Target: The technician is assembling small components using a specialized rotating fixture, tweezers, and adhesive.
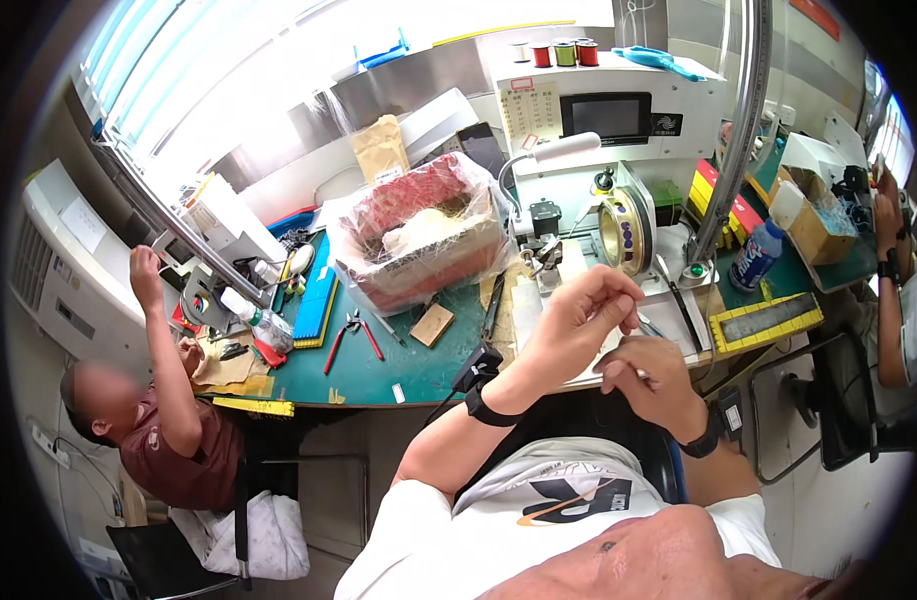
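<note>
My left hand (591,318) is raised in front of the white benchtop machine (619,100), its fingers curled together toward the thumb. Just below and to its right, my right hand (659,378) has its fingers bent in and thumb pressed against them. Whatever either hand pinches is too small or hidden to make out. Behind my hands, the machine carries a yellow tape-like reel (624,233) and a dark screen (607,118). A pair of long tweezers (679,300) lies on the machine's base, to the right of my left hand.
A plastic-lined box (419,265) of tangled strands stands left of the machine. Red-handled pliers (354,340) and a small tan block (432,325) lie on the green mat. A blue bottle (757,255) stands at right. Another person (174,425) works at far left.
</note>
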Demonstrator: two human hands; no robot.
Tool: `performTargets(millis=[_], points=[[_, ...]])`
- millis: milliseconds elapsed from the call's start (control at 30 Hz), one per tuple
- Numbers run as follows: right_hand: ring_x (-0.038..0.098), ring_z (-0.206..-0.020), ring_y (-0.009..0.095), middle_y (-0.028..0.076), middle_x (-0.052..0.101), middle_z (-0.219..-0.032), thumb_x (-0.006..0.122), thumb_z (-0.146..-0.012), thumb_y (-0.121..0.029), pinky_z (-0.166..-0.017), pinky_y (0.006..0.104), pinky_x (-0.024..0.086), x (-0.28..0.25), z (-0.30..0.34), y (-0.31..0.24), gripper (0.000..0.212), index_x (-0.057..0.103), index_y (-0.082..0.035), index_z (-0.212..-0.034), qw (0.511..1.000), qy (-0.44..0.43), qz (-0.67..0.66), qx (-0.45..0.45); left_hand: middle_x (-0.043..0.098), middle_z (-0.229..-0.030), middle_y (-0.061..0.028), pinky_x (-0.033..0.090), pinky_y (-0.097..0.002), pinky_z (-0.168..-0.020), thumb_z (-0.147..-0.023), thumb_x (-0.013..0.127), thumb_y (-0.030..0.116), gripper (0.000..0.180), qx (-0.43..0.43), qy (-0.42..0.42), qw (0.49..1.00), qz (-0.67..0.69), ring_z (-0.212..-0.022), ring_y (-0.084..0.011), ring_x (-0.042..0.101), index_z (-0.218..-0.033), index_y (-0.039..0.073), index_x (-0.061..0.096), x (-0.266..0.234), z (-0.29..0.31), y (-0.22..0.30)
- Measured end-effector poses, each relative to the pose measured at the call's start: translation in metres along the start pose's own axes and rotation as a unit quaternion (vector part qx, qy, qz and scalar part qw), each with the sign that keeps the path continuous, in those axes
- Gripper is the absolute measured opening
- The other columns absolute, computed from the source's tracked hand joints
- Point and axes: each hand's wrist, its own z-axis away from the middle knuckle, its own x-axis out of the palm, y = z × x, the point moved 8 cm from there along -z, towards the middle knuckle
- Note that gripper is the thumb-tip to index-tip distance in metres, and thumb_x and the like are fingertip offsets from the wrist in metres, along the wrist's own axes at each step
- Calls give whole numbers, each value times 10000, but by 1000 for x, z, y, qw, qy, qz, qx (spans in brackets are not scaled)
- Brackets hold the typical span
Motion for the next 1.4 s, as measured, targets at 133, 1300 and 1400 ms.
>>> performTargets(millis=[133, 1300, 1400], points=[[732, -959, 294, 119, 779, -1016, 763, -1055, -93, -868, 378, 560, -50, -20, -22, 89, 717, -17, -1047, 953, 282, 78, -74, 709, -984, -58, 575, -269, -764, -1175, 630, 79, 123, 31, 23, 993, 108, -870, -111, 665, -1248, -5, 683, -10, 1, 16], [557, -791, 68, -12, 681, -918, 725, -1130, -158, -686, 258, 460, -81, -52, -8, 141, 724, -23, -1089, 977, 208, 18, -48, 777, -1098, -161, 583, -347, -906, -1180, 628, 139, 208, 206, 18, 977, 53, -1005, -219, 744, -1314, -6, 695, -46, 0, 82], [508, -780, 10, -68, 648, -909, 747, -1125, -201, -665, 220, 420, -95, -67, 49, 190, 747, -12, -1101, 957, 257, -79, 108, 771, -1276, -143, 557, -404, -1069, -1178, 643, 179, 277, 248, 134, 928, -245, -1237, -239, 718, -1389, 8, 697, -52, -10, 76]])
